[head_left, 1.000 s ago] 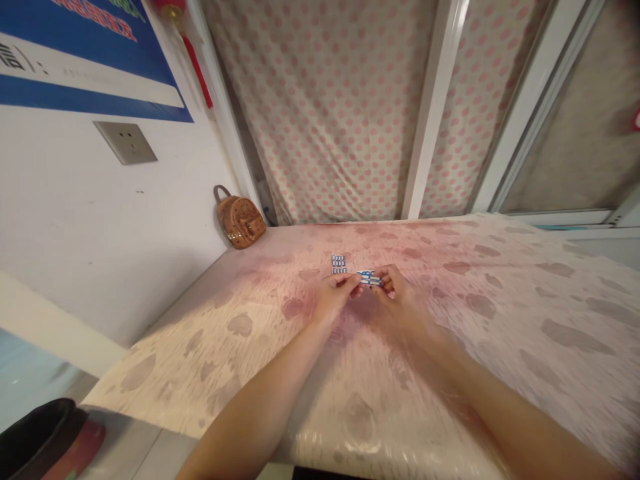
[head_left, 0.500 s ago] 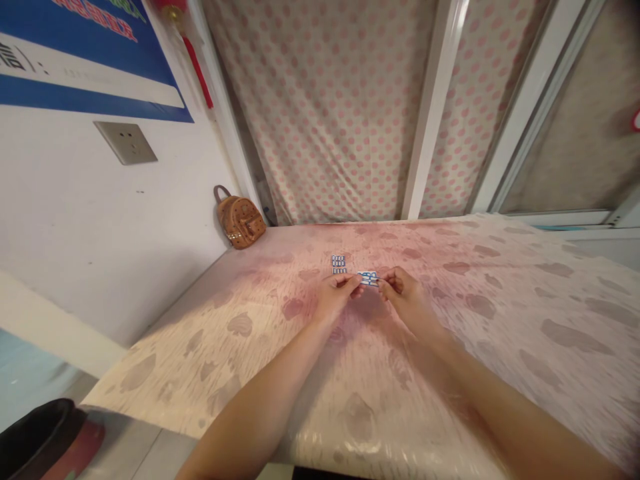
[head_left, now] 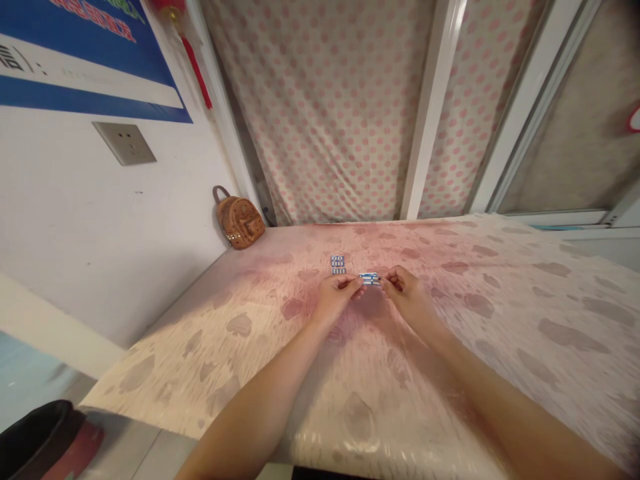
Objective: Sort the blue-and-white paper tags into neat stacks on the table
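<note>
The bare left arm (head_left: 273, 393) leans up from the bottom of the frame, and the bare right arm (head_left: 493, 393) from the lower right. Near the middle, the left grip (head_left: 337, 294) and right grip (head_left: 407, 293) face each other, close but apart, both pinching with bent fingers (head_left: 399, 272).

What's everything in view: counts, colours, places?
held pieces: count unclear, blue-white, centre
table pieces: at least 2, blue-white, beyond held pieces
tablecloth: 1, pale, foreground
backpack: 1, brown, tablecloth's far left corner
curtain: at least 1, dotted pink, background
frame bars: several, white, background
poster: 1, blue, upper left
socket: 1, grey, below poster
tassel: 1, red, beside poster
container: 1, black-red, lower left
item: 1, reddish, right edge
left hand: 1, bare, held pieces' left end
right hand: 1, bare, held pieces' right end
</note>
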`<state>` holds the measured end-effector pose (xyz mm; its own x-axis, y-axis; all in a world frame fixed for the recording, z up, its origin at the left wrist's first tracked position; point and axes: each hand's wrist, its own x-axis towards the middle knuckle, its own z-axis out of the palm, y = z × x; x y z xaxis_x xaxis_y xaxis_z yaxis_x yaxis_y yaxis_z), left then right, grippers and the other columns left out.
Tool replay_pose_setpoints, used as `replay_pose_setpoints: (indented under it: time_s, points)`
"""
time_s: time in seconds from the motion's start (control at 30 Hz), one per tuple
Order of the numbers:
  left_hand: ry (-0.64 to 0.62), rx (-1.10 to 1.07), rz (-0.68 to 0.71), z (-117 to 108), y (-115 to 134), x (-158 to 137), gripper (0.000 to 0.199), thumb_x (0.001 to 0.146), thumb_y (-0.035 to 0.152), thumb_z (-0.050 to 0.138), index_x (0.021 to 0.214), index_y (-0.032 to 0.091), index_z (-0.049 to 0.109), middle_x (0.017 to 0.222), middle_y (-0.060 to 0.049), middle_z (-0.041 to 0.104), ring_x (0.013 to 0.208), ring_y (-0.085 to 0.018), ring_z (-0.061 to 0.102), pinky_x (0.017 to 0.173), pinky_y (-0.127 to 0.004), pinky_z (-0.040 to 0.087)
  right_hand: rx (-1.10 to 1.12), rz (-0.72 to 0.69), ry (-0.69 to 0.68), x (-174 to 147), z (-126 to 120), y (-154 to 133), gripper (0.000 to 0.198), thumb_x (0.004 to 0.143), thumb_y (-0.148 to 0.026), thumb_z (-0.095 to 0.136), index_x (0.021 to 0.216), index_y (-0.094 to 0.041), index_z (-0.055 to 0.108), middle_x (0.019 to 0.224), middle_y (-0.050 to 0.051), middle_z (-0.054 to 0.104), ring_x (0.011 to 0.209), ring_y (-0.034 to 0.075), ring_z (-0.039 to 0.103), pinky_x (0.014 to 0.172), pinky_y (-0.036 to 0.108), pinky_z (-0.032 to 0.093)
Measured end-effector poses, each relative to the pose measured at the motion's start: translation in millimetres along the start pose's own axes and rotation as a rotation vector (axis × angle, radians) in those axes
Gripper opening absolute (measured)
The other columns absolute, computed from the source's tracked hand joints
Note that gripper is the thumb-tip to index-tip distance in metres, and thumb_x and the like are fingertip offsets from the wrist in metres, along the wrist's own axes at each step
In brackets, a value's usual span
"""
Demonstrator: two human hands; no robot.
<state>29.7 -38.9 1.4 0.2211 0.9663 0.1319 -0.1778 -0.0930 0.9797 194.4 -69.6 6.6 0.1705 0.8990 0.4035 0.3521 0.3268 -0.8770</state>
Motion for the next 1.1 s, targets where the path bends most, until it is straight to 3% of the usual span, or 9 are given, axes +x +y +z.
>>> replay_pose_setpoints:
  time_s: [0.53, 0.7, 0.9, 1.1]
  points:
    - [-0.048, 0.068, 0.03, 1.4, -1.6, -0.9, 0.032, 0.07, 0.048, 0.077, 0.072, 0.016, 0.074, 0.069, -0.006, 0.069, 0.063, -0.015, 0.062, 0.065, -0.027, 0.049, -0.051, -0.036, -0.026, 3.1, -0.6, 7.2, 0.012, 0.082, -0.034, 0.055, 0.077, -0.023, 0.057, 0.071, 0.001, 0.062, 0.066, 0.018, 0.056, 0.063, 0.031, 0.043]
    - [-0.042, 0.054, 0.02, 0.7, -2.8, -0.3, 0.034, 0.069, 0.05, 0.078, 0.073, 0.016, 0.075, 0.071, -0.007, 0.071, 0.064, -0.015, 0.062, 0.066, -0.027, 0.05, 0.012, -0.012, -0.014, 3.0, 0.2, 7.0, 0.015, 0.081, -0.036, 0.057, 0.088, -0.023, 0.059, 0.078, 0.003, 0.065, 0.068, 0.019, 0.058, 0.063, 0.032, 0.044]
    - [-0.028, 0.072, 0.035, 1.0, -2.8, 0.2, 0.039, 0.069, 0.055, 0.076, 0.074, 0.017, 0.075, 0.072, -0.007, 0.072, 0.064, -0.016, 0.063, 0.066, -0.028, 0.051, 0.05, -0.008, -0.089, 3.0, 0.0, 3.6, 0.016, 0.081, -0.036, 0.056, 0.074, -0.022, 0.059, 0.063, -0.001, 0.058, 0.059, 0.015, 0.052, 0.059, 0.03, 0.041]
    - [0.067, 0.108, -0.08, -1.4, -9.6, 4.9, 0.045, 0.077, 0.061, 0.066, 0.066, 0.018, 0.07, 0.065, -0.008, 0.068, 0.061, -0.019, 0.061, 0.06, -0.029, 0.047, 0.064, -0.017, -0.137, 0.2, 5.2, 9.5, 0.015, 0.082, -0.036, 0.057, 0.075, -0.022, 0.058, 0.07, 0.0, 0.063, 0.064, 0.017, 0.059, 0.063, 0.03, 0.043]
